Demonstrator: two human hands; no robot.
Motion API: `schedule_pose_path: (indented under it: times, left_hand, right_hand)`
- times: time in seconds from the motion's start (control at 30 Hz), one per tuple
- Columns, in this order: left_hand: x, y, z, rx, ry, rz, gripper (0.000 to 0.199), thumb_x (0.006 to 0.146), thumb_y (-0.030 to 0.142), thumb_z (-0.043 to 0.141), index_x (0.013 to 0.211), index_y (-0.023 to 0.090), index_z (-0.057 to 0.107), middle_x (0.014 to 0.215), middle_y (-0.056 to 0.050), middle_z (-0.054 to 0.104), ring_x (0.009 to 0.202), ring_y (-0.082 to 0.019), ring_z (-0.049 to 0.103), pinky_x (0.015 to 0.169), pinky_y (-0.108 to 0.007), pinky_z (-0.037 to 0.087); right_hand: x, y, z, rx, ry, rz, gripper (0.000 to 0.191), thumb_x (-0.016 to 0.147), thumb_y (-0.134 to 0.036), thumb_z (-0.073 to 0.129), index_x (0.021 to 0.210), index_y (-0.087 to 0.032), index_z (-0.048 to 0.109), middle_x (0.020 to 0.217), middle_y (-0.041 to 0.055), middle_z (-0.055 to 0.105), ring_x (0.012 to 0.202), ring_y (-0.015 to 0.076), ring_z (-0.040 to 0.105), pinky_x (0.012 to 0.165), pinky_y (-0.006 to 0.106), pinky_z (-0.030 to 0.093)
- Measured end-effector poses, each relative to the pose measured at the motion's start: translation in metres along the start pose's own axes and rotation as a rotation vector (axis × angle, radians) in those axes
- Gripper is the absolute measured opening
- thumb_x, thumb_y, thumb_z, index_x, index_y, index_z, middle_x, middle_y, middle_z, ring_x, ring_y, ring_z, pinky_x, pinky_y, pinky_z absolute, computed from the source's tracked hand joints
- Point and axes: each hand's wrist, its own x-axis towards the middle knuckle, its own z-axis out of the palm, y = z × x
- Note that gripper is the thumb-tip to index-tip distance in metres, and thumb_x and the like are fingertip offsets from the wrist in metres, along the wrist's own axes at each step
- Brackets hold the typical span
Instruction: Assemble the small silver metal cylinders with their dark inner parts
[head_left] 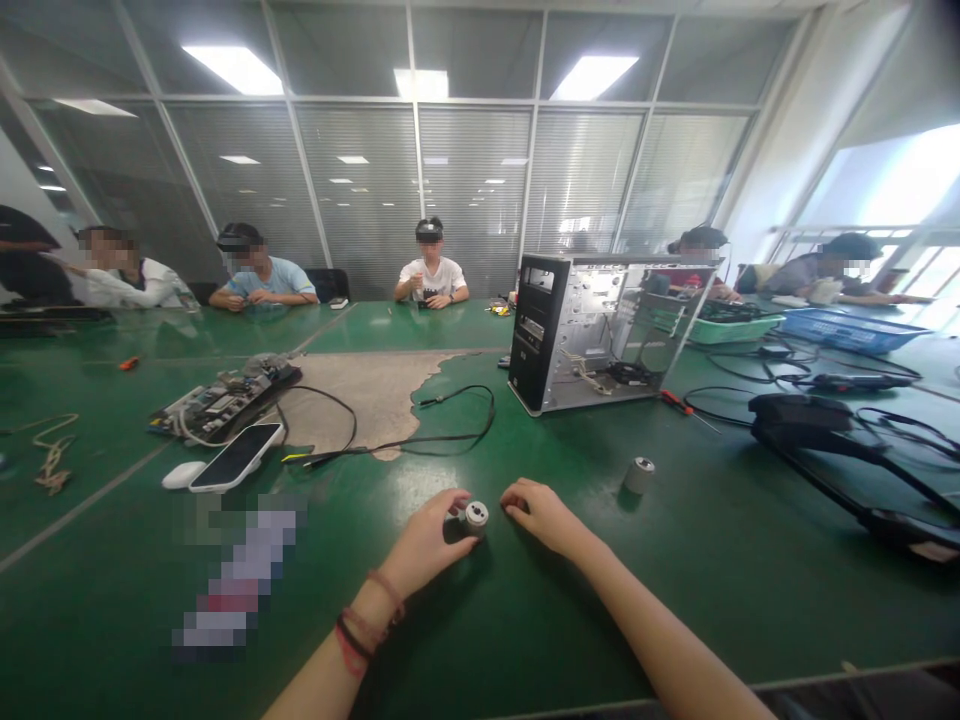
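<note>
Across the green table [525,640] we see a PC case [536,340] standing well beyond our hands. Our right hand [541,510] is loosely bent, thumb apart from the fingers, with nothing visible in it. Our left hand [431,535] has thumb and fingers clamped about a cylinder [475,520], upright between our hands. Another cylinder [639,476] stands farther right. Ours looks metallic, so we judge it stiff, sturdy, rather heavy for its size and perhaps slippery; its side wall offers the best hold, clear of the pitted top.
</note>
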Motion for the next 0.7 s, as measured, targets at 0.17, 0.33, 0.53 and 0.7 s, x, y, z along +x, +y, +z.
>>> schedule_pose_path:
  times: [0.17, 0.33, 0.53, 0.7]
  left_hand:
    - [0.0, 0.001, -0.007, -0.015, -0.004, -0.007, 0.051, 0.066, 0.029, 0.069, 0.114, 0.022, 0.052, 0.102, -0.005, 0.062, 0.094, -0.02, 0.059, 0.086, -0.032, 0.045]
    - [-0.001, 0.005, -0.011, -0.003, 0.031, -0.018, 0.038, 0.076, 0.039, 0.059, 0.109, 0.021, 0.056, 0.097, -0.006, 0.064, 0.088, -0.02, 0.059, 0.08, -0.03, 0.046]
    - [-0.002, 0.004, -0.015, -0.03, 0.173, -0.036, 0.028, 0.089, 0.035, 0.038, 0.097, 0.02, 0.06, 0.093, -0.005, 0.066, 0.084, -0.018, 0.06, 0.077, -0.026, 0.045]
    - [-0.005, 0.005, -0.017, 0.023, 0.267, -0.052, 0.024, 0.089, 0.033, 0.041, 0.086, 0.019, 0.061, 0.08, -0.003, 0.066, 0.074, -0.016, 0.06, 0.07, -0.024, 0.044]
  right_hand:
    - [-0.002, 0.004, -0.007, 0.008, -0.033, 0.016, 0.019, 0.075, -0.019, 0.058, 0.092, -0.02, 0.066, 0.079, 0.0031, 0.064, 0.07, 0.0166, 0.06, 0.067, 0.029, 0.047]
    - [-0.001, -0.007, -0.016, 0.035, 0.104, -0.003, 0.033, 0.079, -0.027, 0.057, 0.111, -0.02, 0.057, 0.096, 0.0066, 0.062, 0.086, 0.0195, 0.059, 0.078, 0.035, 0.047]
    - [-0.006, -0.041, 0.003, 0.089, -0.004, -0.131, 0.07, 0.074, -0.035, 0.064, 0.135, -0.025, 0.032, 0.12, 0.0085, 0.055, 0.114, 0.0244, 0.048, 0.1, 0.044, 0.035]
    - [-0.009, -0.044, 0.026, 0.085, -0.073, -0.121, 0.054, 0.077, -0.033, 0.06, 0.127, -0.025, 0.042, 0.127, 0.0081, 0.052, 0.12, 0.0274, 0.044, 0.104, 0.05, 0.027]
